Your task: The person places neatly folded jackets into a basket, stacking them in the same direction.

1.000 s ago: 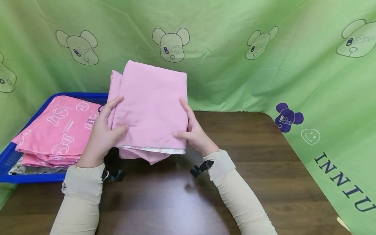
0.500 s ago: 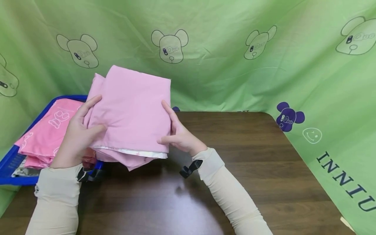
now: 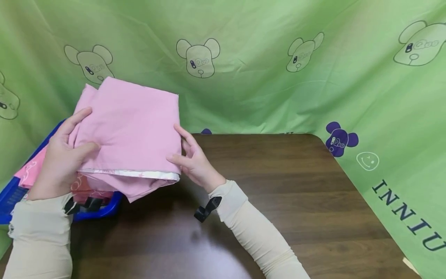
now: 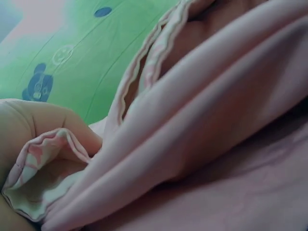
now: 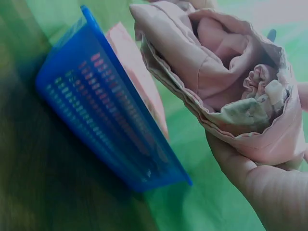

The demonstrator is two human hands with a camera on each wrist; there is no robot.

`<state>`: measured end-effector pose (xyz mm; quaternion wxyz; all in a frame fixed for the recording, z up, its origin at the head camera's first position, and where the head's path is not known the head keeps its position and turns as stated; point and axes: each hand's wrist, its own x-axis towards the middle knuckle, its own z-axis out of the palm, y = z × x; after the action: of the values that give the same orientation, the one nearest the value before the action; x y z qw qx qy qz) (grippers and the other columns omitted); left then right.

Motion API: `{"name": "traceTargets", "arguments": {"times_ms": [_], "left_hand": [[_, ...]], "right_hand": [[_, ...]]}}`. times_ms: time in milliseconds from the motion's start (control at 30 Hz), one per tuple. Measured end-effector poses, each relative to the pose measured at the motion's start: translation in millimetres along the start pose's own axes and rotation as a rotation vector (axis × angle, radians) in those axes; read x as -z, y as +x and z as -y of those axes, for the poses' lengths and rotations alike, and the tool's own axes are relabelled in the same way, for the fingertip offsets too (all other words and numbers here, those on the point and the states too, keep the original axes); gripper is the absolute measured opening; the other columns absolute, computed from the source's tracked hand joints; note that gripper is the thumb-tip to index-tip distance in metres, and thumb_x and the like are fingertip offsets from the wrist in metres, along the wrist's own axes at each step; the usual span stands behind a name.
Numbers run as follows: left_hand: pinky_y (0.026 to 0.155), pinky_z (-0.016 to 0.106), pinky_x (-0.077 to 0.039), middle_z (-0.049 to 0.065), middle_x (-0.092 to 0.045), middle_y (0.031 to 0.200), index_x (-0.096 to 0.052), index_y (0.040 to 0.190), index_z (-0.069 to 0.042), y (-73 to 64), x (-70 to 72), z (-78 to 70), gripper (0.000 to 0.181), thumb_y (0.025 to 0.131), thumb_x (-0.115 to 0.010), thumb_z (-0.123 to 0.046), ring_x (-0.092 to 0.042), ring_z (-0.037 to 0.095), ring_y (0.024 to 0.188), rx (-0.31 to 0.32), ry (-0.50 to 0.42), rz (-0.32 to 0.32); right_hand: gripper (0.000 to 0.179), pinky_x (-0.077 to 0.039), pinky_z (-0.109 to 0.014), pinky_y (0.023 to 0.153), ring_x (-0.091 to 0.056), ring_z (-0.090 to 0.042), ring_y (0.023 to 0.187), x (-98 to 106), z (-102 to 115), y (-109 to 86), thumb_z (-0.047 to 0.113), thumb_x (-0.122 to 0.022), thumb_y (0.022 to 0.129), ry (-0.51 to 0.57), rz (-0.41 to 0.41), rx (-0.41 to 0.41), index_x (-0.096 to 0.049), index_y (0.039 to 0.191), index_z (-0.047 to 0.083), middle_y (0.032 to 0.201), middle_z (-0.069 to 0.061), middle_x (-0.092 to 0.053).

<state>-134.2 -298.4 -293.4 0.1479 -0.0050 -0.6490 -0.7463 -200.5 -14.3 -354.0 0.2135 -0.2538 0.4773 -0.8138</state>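
A folded pale pink cloth (image 3: pixel 132 128) is held up between both hands, tilted toward the head camera. Along its lower edge runs a white patterned border, and a loose fold hangs below. My left hand (image 3: pixel 62 155) grips the left side, thumb on the front face. At the right side my right hand (image 3: pixel 196 162) pinches the cloth between thumb and fingers. The left wrist view has the pink cloth's layers (image 4: pixel 159 125) close up. In the right wrist view the rolled, gathered inner layers of the cloth (image 5: pixel 226 67) show above the right hand (image 5: pixel 250 178).
A blue slotted basket (image 3: pixel 113 205) stands on the brown wooden table (image 3: pixel 278 201) at the left, partly hidden behind the cloth and left arm. Pink printed fabric (image 3: pixel 33 170) lies in it. A green curtain (image 3: pixel 251 89) with bear prints hangs behind the table.
Both hands have carried the folded pink cloth leftward, from near the middle to over the blue basket. It now covers most of the printed fabric there.
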Motion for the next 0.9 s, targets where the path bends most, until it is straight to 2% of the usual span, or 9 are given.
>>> {"name": "traceTargets", "arguments": {"times_ms": [167, 400, 533, 633, 767, 900], "left_hand": [[0.074, 0.015, -0.055, 0.005, -0.041, 0.151, -0.053, 0.149, -0.018, 1.6, 15.4, 1.8, 0.088, 0.078, -0.053, 0.033, -0.049, 0.013, 0.118, -0.001, -0.096, -0.012], [0.078, 0.016, -0.055, 0.002, -0.044, 0.149, -0.053, 0.149, -0.016, 7.8, 40.4, 3.2, 0.088, 0.078, -0.048, 0.035, -0.054, 0.011, 0.113, -0.003, -0.161, -0.021], [0.080, 0.014, -0.054, 0.000, -0.040, 0.152, -0.051, 0.151, -0.020, 10.8, 53.0, 3.1, 0.088, 0.080, -0.051, 0.032, -0.053, 0.008, 0.114, 0.038, -0.128, -0.013], [0.080, 0.013, -0.053, -0.003, -0.042, 0.150, -0.051, 0.151, -0.022, 13.1, 60.5, 3.4, 0.087, 0.082, -0.053, 0.030, -0.052, 0.007, 0.113, 0.065, -0.072, -0.020], [0.079, 0.010, -0.051, -0.006, -0.047, 0.143, -0.053, 0.149, -0.022, 15.2, 69.6, 3.2, 0.085, 0.081, -0.054, 0.029, -0.048, 0.007, 0.112, 0.066, -0.010, -0.048], [0.077, 0.009, -0.051, -0.006, -0.051, 0.138, -0.056, 0.146, -0.020, 16.5, 80.0, 4.8, 0.083, 0.080, -0.053, 0.030, -0.048, 0.008, 0.109, 0.040, -0.011, -0.070]], "right_hand": [[0.086, -0.054, -0.033, 0.092, -0.044, -0.027, 0.129, -14, -5, 1.1, -0.017, -0.049, 0.091, 0.064, 0.017, -0.002, -0.022, 0.162, 0.024, 0.165, -0.002, -0.022], [0.085, -0.055, -0.026, 0.084, -0.055, -0.021, 0.110, -31, -13, 6.7, -0.017, -0.050, 0.092, 0.126, 0.012, -0.046, -0.027, 0.161, 0.026, 0.167, 0.009, -0.016], [0.083, -0.054, -0.023, 0.081, -0.056, -0.018, 0.108, -40, -20, 11.3, -0.019, -0.049, 0.092, 0.179, -0.028, -0.081, -0.032, 0.160, 0.026, 0.166, 0.011, -0.018], [0.082, -0.054, -0.023, 0.079, -0.057, -0.017, 0.105, -46, -26, 14.5, -0.019, -0.049, 0.093, 0.201, -0.056, -0.105, -0.034, 0.159, 0.026, 0.166, 0.011, -0.019], [0.080, -0.053, -0.024, 0.078, -0.056, -0.017, 0.106, -53, -33, 19.5, -0.019, -0.049, 0.093, 0.223, -0.076, -0.128, -0.036, 0.158, 0.025, 0.166, 0.010, -0.020], [0.079, -0.054, -0.025, 0.077, -0.056, -0.018, 0.107, -61, -38, 23.2, -0.019, -0.049, 0.093, 0.234, -0.085, -0.160, -0.038, 0.157, 0.026, 0.165, 0.009, -0.023]]}}
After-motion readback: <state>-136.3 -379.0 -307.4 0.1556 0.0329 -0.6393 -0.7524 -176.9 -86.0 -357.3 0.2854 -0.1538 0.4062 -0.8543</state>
